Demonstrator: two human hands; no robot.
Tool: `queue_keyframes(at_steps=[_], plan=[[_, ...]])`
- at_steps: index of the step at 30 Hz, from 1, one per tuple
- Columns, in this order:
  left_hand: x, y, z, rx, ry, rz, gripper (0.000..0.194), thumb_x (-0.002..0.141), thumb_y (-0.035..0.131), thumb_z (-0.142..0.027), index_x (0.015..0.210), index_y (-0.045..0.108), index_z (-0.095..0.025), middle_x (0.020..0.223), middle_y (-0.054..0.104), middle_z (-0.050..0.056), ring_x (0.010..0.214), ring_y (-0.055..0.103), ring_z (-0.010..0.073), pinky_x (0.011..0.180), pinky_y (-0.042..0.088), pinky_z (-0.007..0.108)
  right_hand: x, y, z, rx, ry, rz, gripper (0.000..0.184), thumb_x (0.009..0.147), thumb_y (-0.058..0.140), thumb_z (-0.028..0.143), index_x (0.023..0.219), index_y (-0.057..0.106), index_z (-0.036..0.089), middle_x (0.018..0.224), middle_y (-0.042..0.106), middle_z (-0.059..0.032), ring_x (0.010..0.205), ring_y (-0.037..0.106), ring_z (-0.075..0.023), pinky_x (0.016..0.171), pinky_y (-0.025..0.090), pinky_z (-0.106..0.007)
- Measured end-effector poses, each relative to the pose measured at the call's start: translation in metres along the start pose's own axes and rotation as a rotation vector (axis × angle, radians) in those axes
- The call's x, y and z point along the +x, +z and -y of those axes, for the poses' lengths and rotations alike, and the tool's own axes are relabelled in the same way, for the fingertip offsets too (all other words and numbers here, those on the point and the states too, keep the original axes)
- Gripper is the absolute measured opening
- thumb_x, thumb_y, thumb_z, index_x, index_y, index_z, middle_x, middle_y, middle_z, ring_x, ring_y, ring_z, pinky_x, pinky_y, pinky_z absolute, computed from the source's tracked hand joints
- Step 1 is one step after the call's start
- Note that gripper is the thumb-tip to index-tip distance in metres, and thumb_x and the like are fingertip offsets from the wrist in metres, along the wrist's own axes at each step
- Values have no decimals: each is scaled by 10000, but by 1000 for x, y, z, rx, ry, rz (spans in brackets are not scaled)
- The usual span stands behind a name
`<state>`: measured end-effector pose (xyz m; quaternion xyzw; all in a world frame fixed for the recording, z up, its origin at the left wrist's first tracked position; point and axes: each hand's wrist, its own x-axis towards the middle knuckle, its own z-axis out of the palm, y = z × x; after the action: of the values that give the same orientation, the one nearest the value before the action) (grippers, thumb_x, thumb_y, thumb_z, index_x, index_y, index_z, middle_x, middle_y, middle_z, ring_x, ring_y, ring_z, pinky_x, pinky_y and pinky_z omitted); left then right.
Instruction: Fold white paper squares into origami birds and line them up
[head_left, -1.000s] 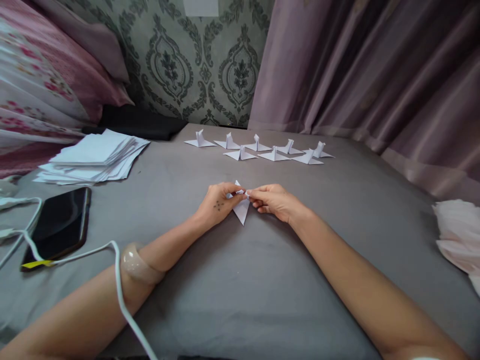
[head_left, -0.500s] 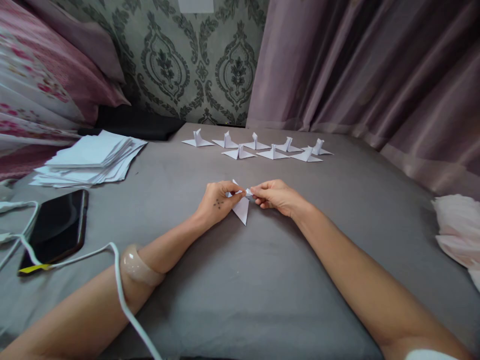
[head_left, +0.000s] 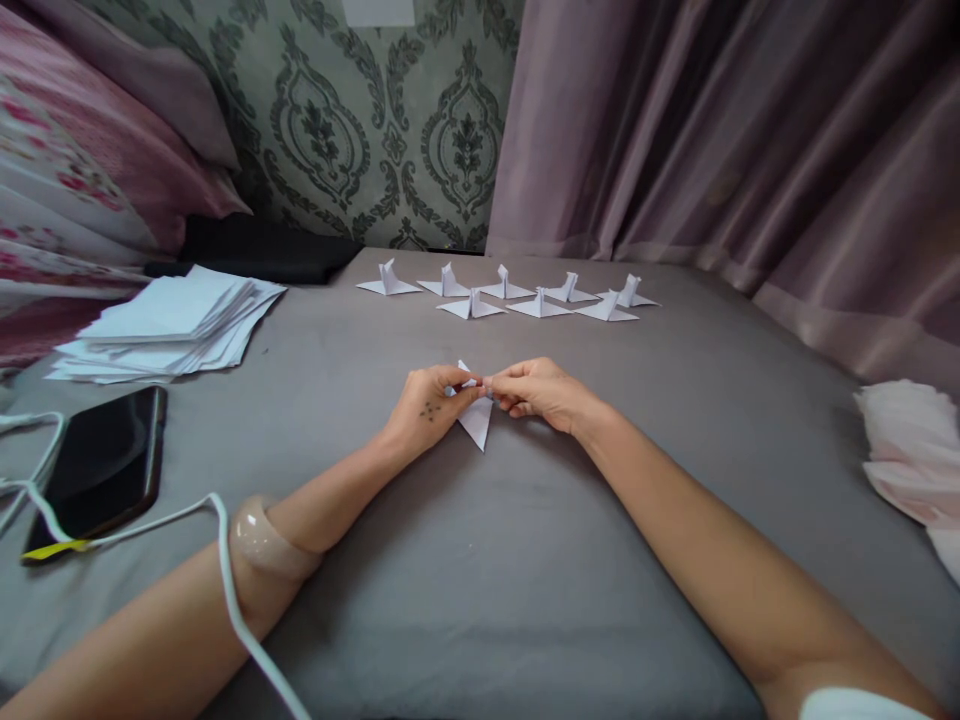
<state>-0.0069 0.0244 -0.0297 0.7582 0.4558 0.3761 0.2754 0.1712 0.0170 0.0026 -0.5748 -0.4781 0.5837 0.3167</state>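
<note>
Between my two hands is a folded white paper bird, one pointed wing toward me and the other pointing away. My left hand pinches its middle between thumb and fingers. From the other side, my right hand pinches a small folded end of the same paper, its fingertips almost meeting those of the left. The fingers hide most of the bird's centre. Beyond my hands stand several finished-looking paper birds in two rows, wings spread flat and narrow ends upright.
Left of my arm lie a stack of white paper and a black phone. A white cable crosses my left forearm near the bangle. Pale crumpled cloth lies at the right; curtains hang behind the grey surface.
My right fingertips drew slightly away, showing the paper's small end, then closed in near the left fingertips again. The whole view has shifted a little, moving everything slightly left in the picture.
</note>
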Motion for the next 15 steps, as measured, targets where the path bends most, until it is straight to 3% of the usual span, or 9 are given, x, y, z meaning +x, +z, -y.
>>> queue_keyframes(at_steps=[7, 15], plan=[[1, -1, -1, -19, -24, 14, 225, 809, 657, -384, 884, 763, -201, 781, 738, 16, 709, 634, 156, 665, 464, 246, 5, -2, 3, 56, 85, 19, 65, 670, 704, 183, 642, 659, 145, 605, 604, -4, 546, 534, -65, 486, 458, -155], [2, 0, 0, -59, -38, -10, 197, 796, 668, -361, 844, 762, -195, 795, 749, 32, 732, 662, 175, 709, 498, 268, 11, -1, 1, 11, 57, 15, 147, 662, 715, 164, 553, 617, 152, 525, 558, 20, 485, 475, -46, 422, 397, -141]])
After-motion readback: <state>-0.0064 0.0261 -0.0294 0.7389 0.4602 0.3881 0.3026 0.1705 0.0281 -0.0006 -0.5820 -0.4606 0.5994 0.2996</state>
